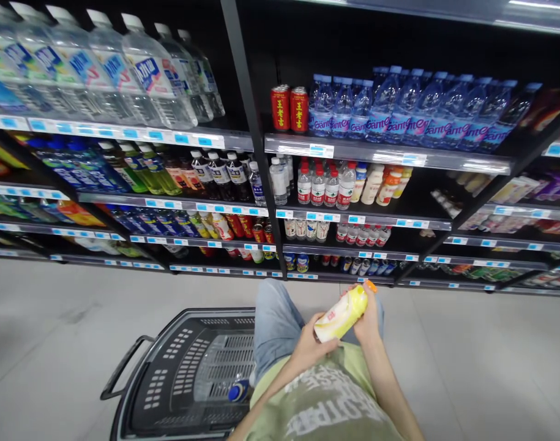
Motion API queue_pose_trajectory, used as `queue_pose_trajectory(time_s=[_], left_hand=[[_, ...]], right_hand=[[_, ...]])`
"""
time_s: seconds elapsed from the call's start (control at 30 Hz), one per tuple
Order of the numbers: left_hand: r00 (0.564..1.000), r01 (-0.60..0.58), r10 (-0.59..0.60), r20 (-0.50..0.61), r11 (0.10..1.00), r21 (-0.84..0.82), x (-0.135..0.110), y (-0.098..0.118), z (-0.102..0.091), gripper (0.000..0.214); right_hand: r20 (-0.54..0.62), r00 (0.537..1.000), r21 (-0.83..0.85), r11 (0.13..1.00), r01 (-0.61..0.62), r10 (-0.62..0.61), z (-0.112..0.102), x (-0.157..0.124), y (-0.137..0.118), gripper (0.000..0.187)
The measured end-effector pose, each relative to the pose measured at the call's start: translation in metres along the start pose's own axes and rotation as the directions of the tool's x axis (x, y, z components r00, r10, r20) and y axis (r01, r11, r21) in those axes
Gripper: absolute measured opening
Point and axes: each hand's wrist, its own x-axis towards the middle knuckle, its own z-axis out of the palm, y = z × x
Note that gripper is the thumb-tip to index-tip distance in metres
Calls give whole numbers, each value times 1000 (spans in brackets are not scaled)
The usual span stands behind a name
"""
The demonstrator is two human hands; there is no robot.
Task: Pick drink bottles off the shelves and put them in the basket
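Note:
Both of my hands hold a yellow drink bottle (341,315) with an orange cap, tilted in front of my body. My left hand (309,348) wraps round its lower end. My right hand (369,318) grips its upper end near the cap. Below me are my jeans leg (275,324) and green printed shirt (325,398). To the left of my leg stands a black shopping basket (169,373) on the floor, with a blue-capped bottle (238,391) lying in it.
Black shelves of drinks face me: large water bottles (123,67) top left, blue-capped water bottles (421,110) and red cans (289,109) top right, smaller bottles (325,184) lower down. A black upright post (254,141) divides them. Grey tiled floor (481,361) spreads around.

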Motion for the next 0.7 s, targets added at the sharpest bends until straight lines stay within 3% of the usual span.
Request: queue_pose_trajectory(time_s=[0.2, 0.4, 0.47, 0.53, 0.63, 0.7], left_hand=[[995, 77, -64, 74, 978, -195, -12, -13, -12, 78], [1000, 30, -31, -3, 996, -85, -22, -10, -18, 71], [999, -2, 3, -53, 1000, 17, -21, -3, -14, 65], [984, -102, 129, -123, 973, 209, -19, 4, -10, 65], [917, -249, 373, -144, 814, 524, -14, 10, -6, 64], [894, -275, 435, -109, 724, 633, -13, 12, -6, 61]], right_hand=[[156, 988, -78, 996, 31, -19, 13, -14, 5, 41], [150, 986, -41, 996, 78, -71, 16, -15, 11, 39], [101, 988, -29, 992, 120, -116, 13, -11, 12, 38], [42, 986, -22, 986, 164, -163, 9, -8, 13, 36], [-15, 981, -33, 981, 194, -194, 4, -5, 12, 33], [-32, 982, -41, 982, 182, -184, 4, -5, 12, 32]])
